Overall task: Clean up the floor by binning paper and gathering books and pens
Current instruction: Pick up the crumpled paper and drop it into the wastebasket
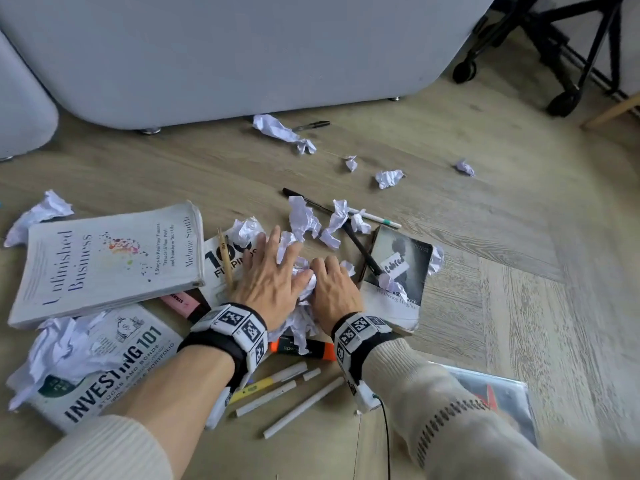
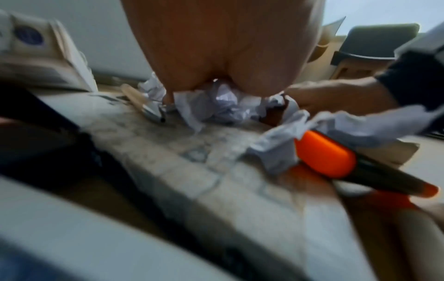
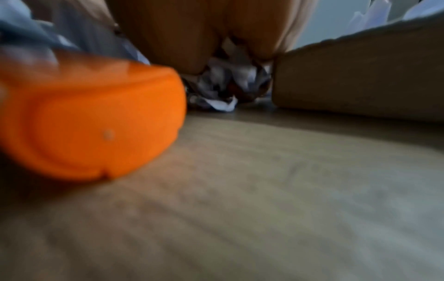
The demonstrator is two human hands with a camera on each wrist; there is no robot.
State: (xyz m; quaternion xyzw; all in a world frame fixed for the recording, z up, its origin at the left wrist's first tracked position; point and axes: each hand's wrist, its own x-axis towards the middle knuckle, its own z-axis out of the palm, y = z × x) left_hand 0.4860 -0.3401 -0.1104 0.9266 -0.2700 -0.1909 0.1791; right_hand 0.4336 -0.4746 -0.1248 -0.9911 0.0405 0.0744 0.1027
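Both hands work a heap of crumpled white paper (image 1: 306, 284) on the wooden floor, among books and pens. My left hand (image 1: 273, 268) lies over the heap with fingers stretched out and pressing down; its palm (image 2: 223, 47) covers the paper (image 2: 221, 102). My right hand (image 1: 332, 282) curls its fingers round the paper (image 3: 223, 83) from the right. An orange highlighter (image 1: 311, 348) (image 2: 324, 154) (image 3: 91, 121) lies under the wrists. Books around: "Unfinished Business" (image 1: 104, 261), "Investing 101" (image 1: 114, 362), a "100" book (image 1: 221, 261), "Wuthering Heights" (image 1: 401, 271). Several white pens (image 1: 270, 386) lie near me.
More paper balls lie farther off (image 1: 284, 131) (image 1: 389, 178) (image 1: 465, 168) and at the left (image 1: 41, 216). A black pen (image 1: 311, 125) sits by the grey sofa (image 1: 225, 53). A wheeled black stand (image 1: 568, 64) is at the back right, a plastic folder (image 1: 498, 396) by my right arm.
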